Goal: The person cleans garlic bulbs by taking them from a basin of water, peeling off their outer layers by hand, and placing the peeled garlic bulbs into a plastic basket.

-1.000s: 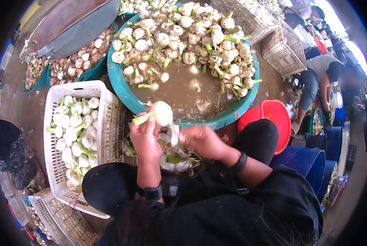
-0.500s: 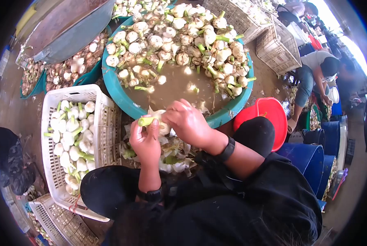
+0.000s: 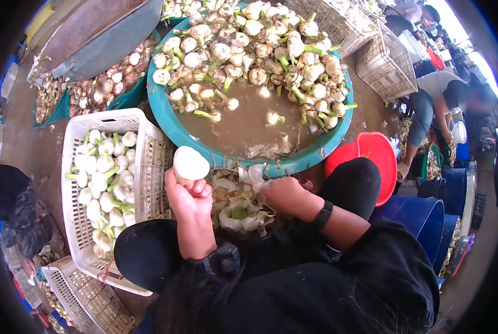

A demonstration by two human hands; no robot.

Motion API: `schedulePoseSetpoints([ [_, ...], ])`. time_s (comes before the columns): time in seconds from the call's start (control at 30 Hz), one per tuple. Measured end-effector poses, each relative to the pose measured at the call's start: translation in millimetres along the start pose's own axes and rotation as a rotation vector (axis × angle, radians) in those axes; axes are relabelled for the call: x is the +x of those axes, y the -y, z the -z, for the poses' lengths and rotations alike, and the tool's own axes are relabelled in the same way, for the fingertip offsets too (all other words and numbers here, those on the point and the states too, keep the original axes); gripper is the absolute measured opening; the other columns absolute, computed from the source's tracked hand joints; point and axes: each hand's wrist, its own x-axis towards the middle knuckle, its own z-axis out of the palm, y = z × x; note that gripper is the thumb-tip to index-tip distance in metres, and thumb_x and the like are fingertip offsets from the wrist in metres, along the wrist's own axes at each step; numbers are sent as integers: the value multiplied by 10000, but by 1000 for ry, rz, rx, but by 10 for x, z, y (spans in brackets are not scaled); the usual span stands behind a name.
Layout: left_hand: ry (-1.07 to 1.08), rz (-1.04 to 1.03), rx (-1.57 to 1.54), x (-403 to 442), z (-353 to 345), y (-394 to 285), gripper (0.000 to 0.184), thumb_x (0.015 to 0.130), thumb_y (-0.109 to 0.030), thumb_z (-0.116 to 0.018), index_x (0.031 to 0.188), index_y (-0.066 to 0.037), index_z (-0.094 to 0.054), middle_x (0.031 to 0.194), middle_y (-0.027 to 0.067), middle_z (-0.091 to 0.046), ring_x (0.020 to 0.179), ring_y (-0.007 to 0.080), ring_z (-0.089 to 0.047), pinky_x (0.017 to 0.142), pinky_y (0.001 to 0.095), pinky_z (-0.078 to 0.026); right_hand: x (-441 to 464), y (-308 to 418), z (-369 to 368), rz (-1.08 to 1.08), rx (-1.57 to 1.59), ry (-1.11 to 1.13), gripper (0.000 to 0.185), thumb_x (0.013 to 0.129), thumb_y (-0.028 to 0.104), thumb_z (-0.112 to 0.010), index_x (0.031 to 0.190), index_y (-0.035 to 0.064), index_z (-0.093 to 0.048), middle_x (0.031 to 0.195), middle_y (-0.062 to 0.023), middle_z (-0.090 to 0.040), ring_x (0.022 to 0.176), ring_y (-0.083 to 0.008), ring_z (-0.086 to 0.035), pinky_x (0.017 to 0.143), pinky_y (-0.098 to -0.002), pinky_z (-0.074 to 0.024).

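Note:
My left hand (image 3: 190,203) is wrapped round the lower side of a white, smooth garlic bulb (image 3: 191,163); its stem is hidden. To the right, my right hand (image 3: 286,195) is closed near a piece of pale peeled skin (image 3: 256,173), over a heap of peelings (image 3: 238,212) between my knees. In front stands a big teal tub (image 3: 166,127) of muddy water, with unpeeled bulbs on green stems piled at its far side. The white crate (image 3: 71,222) on the left holds many clean white bulbs.
A red basin (image 3: 384,167) sits by my right knee, beside blue barrels (image 3: 408,214). More crates (image 3: 388,72) stand beyond the tub. A metal barrow (image 3: 101,44) is at the upper left. A person (image 3: 435,106) crouches at the right; another is at the left edge.
My left hand has turned the bulb and moved slightly left. My right hand has drawn away from it, right and down, with skin at its fingertips. The camera view has shifted slightly.

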Motion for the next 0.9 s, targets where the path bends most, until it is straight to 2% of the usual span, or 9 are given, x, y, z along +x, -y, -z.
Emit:
schedulePoseSetpoints([
  [0.1, -77, -9, -81, -12, -15, 53, 240, 842, -328, -471, 813, -100, -540, 518, -24, -425, 390, 92, -392, 354, 230, -318, 132, 263, 641, -28, 573, -384, 238, 781, 288, -592, 714, 60, -588, 648, -97, -618, 646, -281, -622, 560, -382, -486],
  [0.23, -1, -717, -351, -78, 188, -573, 123, 858, -144, -521, 884, -25, -533, 695, 28, -559, 521, 88, -500, 454, 185, -444, 517, 12, 779, -213, 916, -504, 360, 752, 354, -640, 951, 57, -604, 804, -144, -630, 773, -309, -612, 720, -381, -484],
  [0.37, 69, -893, -221, -173, 280, -756, 133, 819, -45, -538, 938, 13, -529, 749, 54, -564, 556, 83, -508, 500, 180, -458, 1239, -1093, 92, -830, 309, -834, 538, 694, 373, -670, 1132, 90, -540, 1039, -183, -595, 952, -282, -589, 812, -375, -470],
  [0.43, 112, -814, 176, -203, 21, -426, 193, 777, 6, -551, 969, 25, -548, 764, 58, -574, 552, 88, -503, 514, 190, -458, 1404, -1463, -302, -931, 282, -497, 578, 658, 375, -681, 1158, 127, -530, 1045, -185, -595, 958, -294, -584, 834, -400, -463],
  [0.6, 51, -985, 2005, 174, 21, 239, 401, 699, -406, -684, 909, -66, -661, 1166, 245, -482, 1080, 402, -441, 909, 459, -367, 1496, -1491, -451, -523, 907, -174, 564, 682, 322, -723, 1170, 113, -534, 948, -127, -635, 783, -203, -611, 696, -329, -504],
  [0.7, -2, -988, 1540, 485, 82, 480, 577, 862, -413, -511, 1299, -70, -356, 1109, 202, -515, 932, 266, -544, 760, 360, -448, 1017, -597, 394, -276, 1474, -175, 546, 714, 262, -734, 1145, 3, -521, 879, -72, -626, 654, -106, -574, 558, -231, -484],
  [0.8, 188, -299, 1049, 284, -115, 396, 564, 906, -472, -385, 1280, -51, -360, 950, 89, -510, 609, 99, -491, 459, 193, -391, 764, -52, 507, 61, 1270, -344, 383, 752, 201, -677, 1046, -17, -566, 870, -127, -610, 647, -200, -581, 585, -277, -476],
  [0.83, 150, -480, 1050, 403, -28, 449, 559, 887, -476, -426, 1144, 18, -480, 1048, 172, -545, 939, 240, -532, 834, 325, -405, 657, 70, 648, 110, 950, -461, 311, 759, 169, -650, 990, -28, -581, 844, -158, -604, 662, -248, -592, 599, -298, -480],
  [0.9, 64, -260, 1024, 322, -61, 299, 532, 859, -484, -486, 967, 28, -580, 871, 131, -601, 804, 180, -548, 742, 298, -425, 579, 169, 647, 229, 604, -595, 173, 766, 116, -570, 863, -27, -574, 800, -187, -573, 709, -325, -589, 630, -336, -488],
])
